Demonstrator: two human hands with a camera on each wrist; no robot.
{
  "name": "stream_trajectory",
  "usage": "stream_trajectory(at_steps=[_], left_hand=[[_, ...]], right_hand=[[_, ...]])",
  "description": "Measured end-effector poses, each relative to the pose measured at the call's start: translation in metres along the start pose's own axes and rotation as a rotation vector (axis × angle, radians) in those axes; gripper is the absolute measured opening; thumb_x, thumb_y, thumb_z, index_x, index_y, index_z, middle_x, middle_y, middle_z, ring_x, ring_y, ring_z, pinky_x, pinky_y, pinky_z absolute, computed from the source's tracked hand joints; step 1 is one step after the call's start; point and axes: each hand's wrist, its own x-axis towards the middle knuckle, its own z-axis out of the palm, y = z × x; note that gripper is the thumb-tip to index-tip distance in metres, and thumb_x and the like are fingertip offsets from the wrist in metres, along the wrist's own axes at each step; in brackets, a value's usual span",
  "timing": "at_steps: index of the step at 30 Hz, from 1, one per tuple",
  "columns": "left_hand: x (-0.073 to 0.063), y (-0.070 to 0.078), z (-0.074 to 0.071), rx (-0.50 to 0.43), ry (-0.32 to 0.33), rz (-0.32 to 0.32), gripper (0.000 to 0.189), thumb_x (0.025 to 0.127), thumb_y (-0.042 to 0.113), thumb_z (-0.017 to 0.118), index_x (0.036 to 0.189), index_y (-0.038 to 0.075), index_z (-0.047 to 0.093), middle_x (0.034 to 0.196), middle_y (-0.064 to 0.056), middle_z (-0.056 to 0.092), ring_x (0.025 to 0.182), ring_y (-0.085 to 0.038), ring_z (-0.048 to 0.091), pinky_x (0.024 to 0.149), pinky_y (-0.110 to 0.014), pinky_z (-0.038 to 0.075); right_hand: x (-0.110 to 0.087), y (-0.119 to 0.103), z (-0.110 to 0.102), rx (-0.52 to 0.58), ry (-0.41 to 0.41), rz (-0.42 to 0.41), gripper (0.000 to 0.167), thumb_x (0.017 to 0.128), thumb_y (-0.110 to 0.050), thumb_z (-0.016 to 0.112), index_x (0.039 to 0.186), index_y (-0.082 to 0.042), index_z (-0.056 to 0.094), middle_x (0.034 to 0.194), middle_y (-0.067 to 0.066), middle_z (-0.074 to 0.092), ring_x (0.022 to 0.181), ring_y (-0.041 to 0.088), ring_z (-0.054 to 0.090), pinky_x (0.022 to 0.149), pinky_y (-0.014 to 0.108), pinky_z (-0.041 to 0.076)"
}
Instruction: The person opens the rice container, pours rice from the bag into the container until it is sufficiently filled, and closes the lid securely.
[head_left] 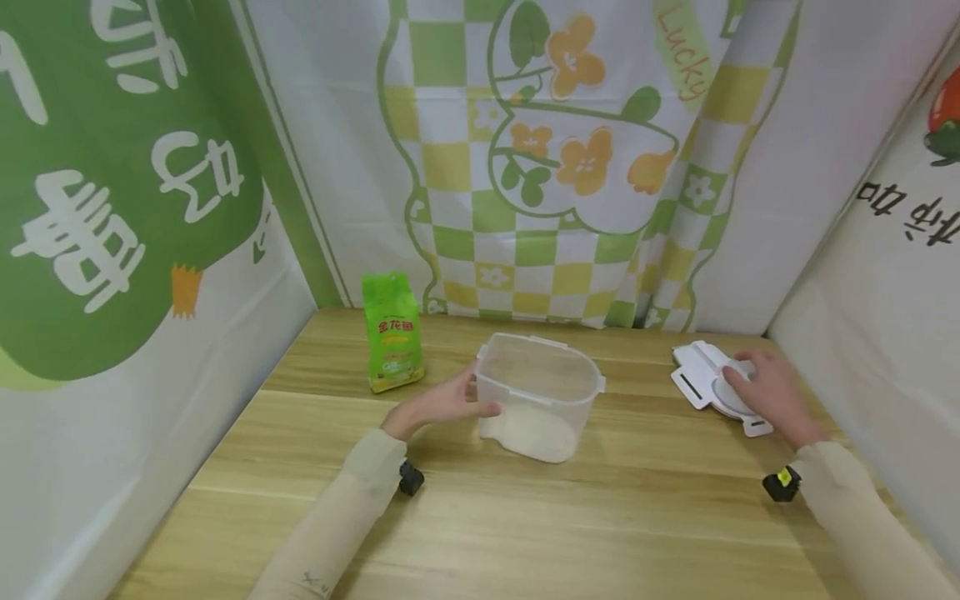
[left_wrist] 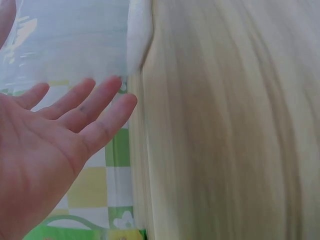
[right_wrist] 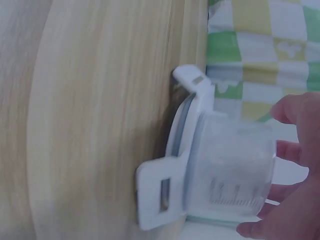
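Observation:
A clear plastic container (head_left: 538,375) with white grains or powder in its bottom stands on the table. My left hand (head_left: 446,400) is at its left side, the thumb near the front wall. In the left wrist view the left hand's fingers (left_wrist: 102,107) are spread and nearly straight. At the right lies a white lid (head_left: 699,365) with side clips and a clear measuring cup (right_wrist: 232,165) on top, marked with a scale. My right hand (head_left: 772,396) is over that cup, its fingers spread loosely around the cup's upper end; firm contact is not visible.
A green packet (head_left: 393,333) with printed characters stands upright behind and left of the container. The wooden table (head_left: 525,533) meets a patterned cloth (head_left: 465,200) at the back, with more cloth hanging at both sides.

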Motion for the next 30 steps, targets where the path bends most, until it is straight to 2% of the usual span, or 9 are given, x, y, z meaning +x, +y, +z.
stream_trajectory(at_steps=[3,7,14,17,23,26,30], left_hand=[[-0.006,-0.003,-0.003,0.006,0.001,-0.054,0.097,0.089,0.044,0.069,0.158,0.031,0.002,0.155,-0.016,0.029,0.136,-0.036,0.046,0.105,-0.05,0.046],[-0.013,-0.007,-0.008,-0.006,0.012,-0.088,0.093,0.089,0.041,0.071,0.156,0.021,0.011,0.153,-0.019,0.033,0.134,-0.037,0.048,0.105,-0.05,0.046],[-0.032,-0.01,-0.024,0.0,0.016,-0.044,0.081,0.093,0.037,0.067,0.156,0.024,0.017,0.152,-0.022,0.035,0.132,-0.042,0.048,0.103,-0.051,0.048],[-0.04,-0.015,-0.032,-0.004,0.03,-0.026,0.077,0.095,0.036,0.065,0.155,0.019,0.021,0.151,-0.024,0.037,0.132,-0.044,0.048,0.102,-0.051,0.048],[-0.053,-0.021,-0.044,0.011,0.087,-0.019,0.064,0.096,0.034,0.063,0.15,0.017,0.034,0.144,-0.024,0.047,0.127,-0.035,0.054,0.105,-0.049,0.046],[-0.058,-0.023,-0.049,0.023,0.113,-0.03,0.057,0.096,0.034,0.063,0.146,0.017,0.042,0.141,-0.022,0.052,0.125,-0.032,0.056,0.105,-0.047,0.047],[-0.065,-0.027,-0.057,0.041,0.124,-0.043,0.054,0.097,0.036,0.061,0.142,0.01,0.046,0.14,-0.021,0.054,0.126,-0.031,0.056,0.105,-0.046,0.047]], right_hand=[[0.0,-0.009,0.003,-0.033,0.004,-0.001,0.05,0.098,-0.032,0.051,0.125,0.009,0.052,0.128,0.039,0.048,0.119,0.057,0.037,0.094,0.066,0.032],[0.001,-0.022,0.006,-0.055,0.04,-0.025,0.048,0.097,-0.031,0.05,0.124,0.009,0.054,0.126,0.038,0.051,0.119,0.055,0.039,0.096,0.065,0.031],[-0.002,-0.05,0.006,0.018,0.027,-0.065,0.048,0.099,-0.031,0.049,0.127,0.007,0.054,0.129,0.036,0.049,0.124,0.055,0.036,0.099,0.065,0.03],[-0.001,-0.06,0.009,0.065,0.034,-0.106,0.045,0.098,-0.03,0.052,0.126,0.005,0.055,0.129,0.035,0.05,0.123,0.053,0.038,0.099,0.065,0.031],[-0.003,-0.08,0.016,0.132,0.053,-0.223,0.038,0.095,-0.023,0.059,0.123,0.004,0.058,0.126,0.03,0.055,0.121,0.048,0.045,0.096,0.061,0.037],[-0.005,-0.089,0.021,0.145,0.032,-0.273,0.039,0.095,-0.021,0.06,0.125,0.004,0.056,0.126,0.027,0.056,0.118,0.044,0.048,0.092,0.058,0.043],[-0.011,-0.101,0.031,0.182,-0.022,-0.294,0.046,0.096,-0.021,0.061,0.133,0.004,0.049,0.13,0.026,0.052,0.117,0.043,0.051,0.09,0.057,0.048]])
